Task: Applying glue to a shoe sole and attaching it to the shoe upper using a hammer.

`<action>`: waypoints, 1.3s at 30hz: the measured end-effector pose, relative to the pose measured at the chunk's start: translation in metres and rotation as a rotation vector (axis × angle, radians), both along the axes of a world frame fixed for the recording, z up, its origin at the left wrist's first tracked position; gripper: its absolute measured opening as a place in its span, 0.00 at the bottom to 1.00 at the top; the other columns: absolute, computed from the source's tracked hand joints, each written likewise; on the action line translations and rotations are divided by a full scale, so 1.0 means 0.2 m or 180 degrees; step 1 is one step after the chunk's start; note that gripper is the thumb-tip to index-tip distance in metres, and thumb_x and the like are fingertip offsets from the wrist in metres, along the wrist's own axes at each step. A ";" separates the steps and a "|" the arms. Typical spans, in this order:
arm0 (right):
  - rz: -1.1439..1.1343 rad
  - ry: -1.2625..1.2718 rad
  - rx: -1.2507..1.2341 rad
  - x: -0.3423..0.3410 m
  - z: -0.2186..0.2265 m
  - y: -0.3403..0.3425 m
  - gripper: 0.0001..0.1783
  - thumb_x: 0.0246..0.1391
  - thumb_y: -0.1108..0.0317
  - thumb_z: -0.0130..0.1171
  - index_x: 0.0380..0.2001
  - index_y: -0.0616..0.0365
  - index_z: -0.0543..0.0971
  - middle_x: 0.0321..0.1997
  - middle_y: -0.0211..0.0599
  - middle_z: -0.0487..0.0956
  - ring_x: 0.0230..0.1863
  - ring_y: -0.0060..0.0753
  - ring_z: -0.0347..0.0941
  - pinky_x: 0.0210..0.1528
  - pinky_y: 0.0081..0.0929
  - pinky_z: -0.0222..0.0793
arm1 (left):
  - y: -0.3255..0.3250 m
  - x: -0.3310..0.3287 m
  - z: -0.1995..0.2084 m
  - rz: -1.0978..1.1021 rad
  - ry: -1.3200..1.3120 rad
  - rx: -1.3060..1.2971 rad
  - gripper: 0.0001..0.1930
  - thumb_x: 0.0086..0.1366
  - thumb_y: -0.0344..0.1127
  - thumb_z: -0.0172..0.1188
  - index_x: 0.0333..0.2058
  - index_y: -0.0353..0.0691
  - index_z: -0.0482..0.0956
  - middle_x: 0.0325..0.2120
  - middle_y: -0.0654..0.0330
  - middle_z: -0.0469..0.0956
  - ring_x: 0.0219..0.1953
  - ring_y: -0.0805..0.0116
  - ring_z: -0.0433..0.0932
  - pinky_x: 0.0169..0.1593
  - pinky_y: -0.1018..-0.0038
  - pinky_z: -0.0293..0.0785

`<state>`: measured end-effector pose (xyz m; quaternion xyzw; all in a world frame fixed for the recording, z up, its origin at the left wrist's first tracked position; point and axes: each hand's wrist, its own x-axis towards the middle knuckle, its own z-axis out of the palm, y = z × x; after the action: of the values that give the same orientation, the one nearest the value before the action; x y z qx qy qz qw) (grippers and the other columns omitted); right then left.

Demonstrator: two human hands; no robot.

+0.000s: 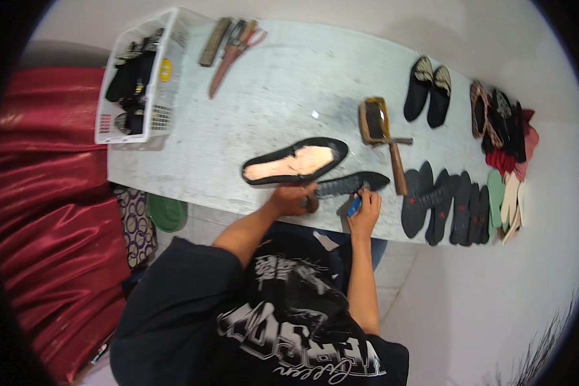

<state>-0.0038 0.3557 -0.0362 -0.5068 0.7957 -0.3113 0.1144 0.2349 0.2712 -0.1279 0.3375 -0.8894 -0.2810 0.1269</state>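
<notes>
At the table's near edge, my left hand (294, 199) is closed around the heel end of a black shoe sole (341, 185), whose toe points right. My right hand (365, 211) grips a small blue tool (354, 206) over the middle of that sole; its tip is too small to make out. Just beyond the sole, touching or nearly touching it, lies a black shoe upper (338, 149), bottom side up. A pale insole board (276, 168) shows inside its folded-in edges.
A hammer (398, 168) lies beside a yellowish container (374, 120). Several soles (418, 206) line the right edge, below finished shoes (419, 96) and more footwear (495, 122). A white basket (149, 103) of shoes and some hand tools (224, 61) occupy the far left.
</notes>
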 end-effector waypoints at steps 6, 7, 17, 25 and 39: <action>0.0202 -0.0815 -0.0107 -0.11 -0.02 -0.01 0.09 0.53 0.78 0.65 0.39 0.63 0.81 0.41 0.48 0.78 0.45 0.55 0.75 0.47 0.45 0.71 | -0.04 -0.01 0.18 -0.0311 -0.0531 -0.0568 0.42 0.54 0.49 0.68 0.68 0.44 0.67 0.68 0.45 0.66 0.69 0.49 0.67 0.69 0.56 0.65; 0.0001 -0.1280 -0.0235 -0.17 -0.05 0.04 0.09 0.53 0.78 0.65 0.39 0.63 0.81 0.40 0.48 0.77 0.44 0.55 0.75 0.47 0.44 0.71 | -0.05 -0.02 0.21 -0.0386 -0.0490 -0.0555 0.42 0.54 0.49 0.68 0.68 0.44 0.67 0.68 0.45 0.66 0.69 0.49 0.67 0.69 0.56 0.65; 0.0405 -0.0075 0.0140 0.14 0.02 -0.09 0.18 0.42 0.83 0.59 0.41 0.61 0.79 0.42 0.51 0.74 0.49 0.59 0.72 0.52 0.49 0.71 | -0.16 0.00 0.31 -0.0299 -0.0462 0.0538 0.41 0.53 0.49 0.70 0.66 0.45 0.72 0.70 0.55 0.64 0.76 0.53 0.54 0.76 0.47 0.50; 0.0141 -0.1302 -0.0386 0.12 0.02 -0.07 0.04 0.55 0.76 0.64 0.34 0.61 0.79 0.34 0.48 0.74 0.37 0.59 0.74 0.43 0.44 0.71 | -0.13 -0.03 0.32 -0.0333 -0.0517 0.0292 0.40 0.54 0.52 0.69 0.64 0.43 0.73 0.69 0.54 0.65 0.75 0.53 0.56 0.75 0.48 0.51; 0.0110 -0.1633 0.0110 0.14 0.05 -0.04 0.06 0.52 0.74 0.68 0.34 0.62 0.85 0.35 0.49 0.82 0.35 0.50 0.81 0.40 0.38 0.74 | -0.12 -0.03 0.31 -0.0182 -0.0440 0.0456 0.36 0.54 0.48 0.67 0.62 0.41 0.76 0.68 0.52 0.67 0.76 0.54 0.55 0.77 0.50 0.50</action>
<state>0.0237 0.3483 -0.0254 -0.4227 0.7370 -0.4141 0.3265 0.2291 0.2480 -0.0663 0.3387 -0.8829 -0.3234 0.0327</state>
